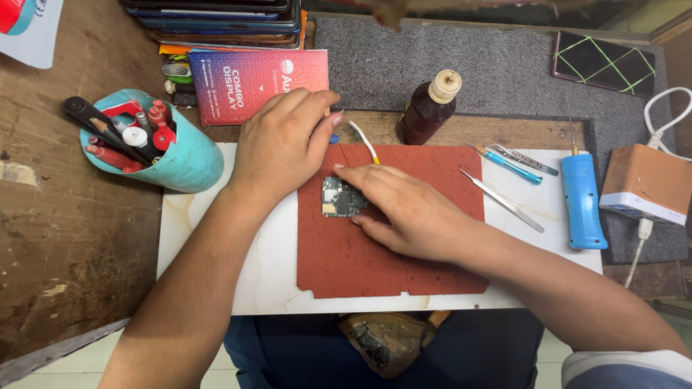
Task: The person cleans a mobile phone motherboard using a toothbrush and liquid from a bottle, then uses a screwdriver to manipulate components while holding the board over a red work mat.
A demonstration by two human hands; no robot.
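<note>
A single head-worn camera looks almost straight down from close above a white rectangular work board (209, 245), facing away from the person: their lap lies at the near edge, a grey felt mat (497, 65) far.
</note>
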